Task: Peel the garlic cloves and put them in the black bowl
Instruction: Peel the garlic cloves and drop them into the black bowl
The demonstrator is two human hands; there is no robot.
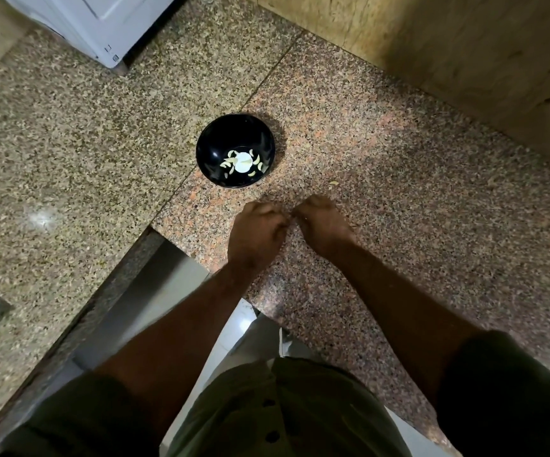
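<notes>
The black bowl stands on the granite counter and serves as the reference point for everything below. Inside it lie several pale peeled garlic cloves grouped around a round white patch at the bottom, which may be a reflection or a larger piece; this cannot be determined. Nearer the person than the bowl, the left hand and the right hand are held close together above the counter, knuckles up. The fingers of both hands are curled inward and meet at a small point between them, which suggests a clove being peeled, but the clove itself is hidden and the exact grip cannot be told. One small pale scrap, a peel or a clove piece, lies on the counter to the right of the bowl, between the bowl and the right hand. Probable faults from this state: the clove may slip from the fingertips and land on the counter or over its edge, since the hands work outside the bowl rim; loose skin may fall into the bowl with the cloves; a careless reach may knock the bowl, which stands free.
</notes>
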